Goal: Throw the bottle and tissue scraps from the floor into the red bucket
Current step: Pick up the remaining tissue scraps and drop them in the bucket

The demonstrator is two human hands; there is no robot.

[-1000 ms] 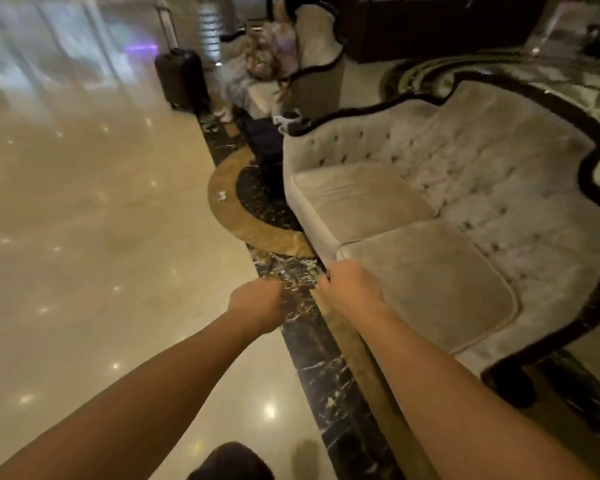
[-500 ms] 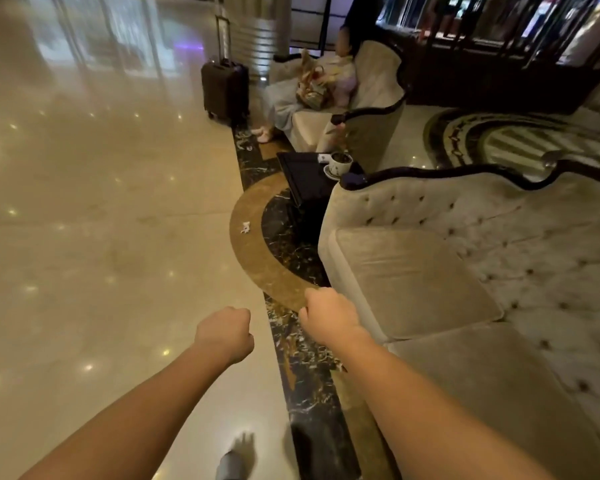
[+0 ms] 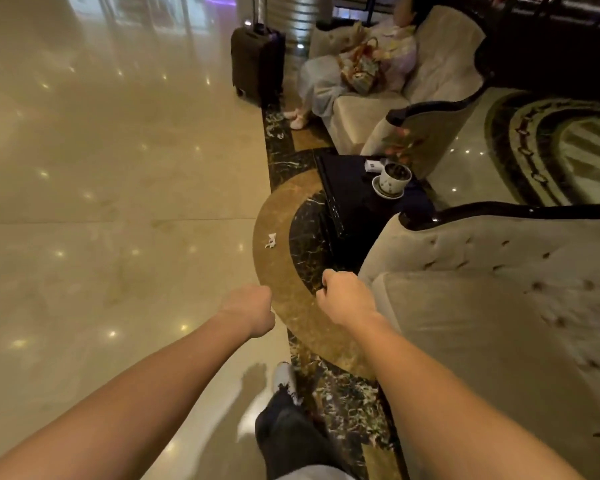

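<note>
A small white tissue scrap (image 3: pixel 271 240) lies on the tan curved band of the marble floor, ahead of both hands. My left hand (image 3: pixel 250 311) is held out in front, curled into a fist with nothing seen in it. My right hand (image 3: pixel 343 297) is also a closed fist, level with the sofa's near corner. Both hands are well short of the scrap. No bottle and no red bucket appear in view.
A beige tufted sofa (image 3: pixel 499 306) fills the right. A dark side table (image 3: pixel 357 199) with a cup on a saucer (image 3: pixel 392 180) stands beyond it. A person sits on a far sofa (image 3: pixel 381 67) beside a dark suitcase (image 3: pixel 257 60). Polished floor (image 3: pixel 101 202) stretches left.
The view has advanced along the floor border toward the side table; the tissue scrap is nearer and larger. Both fists stay closed, and my foot has stepped forward.
</note>
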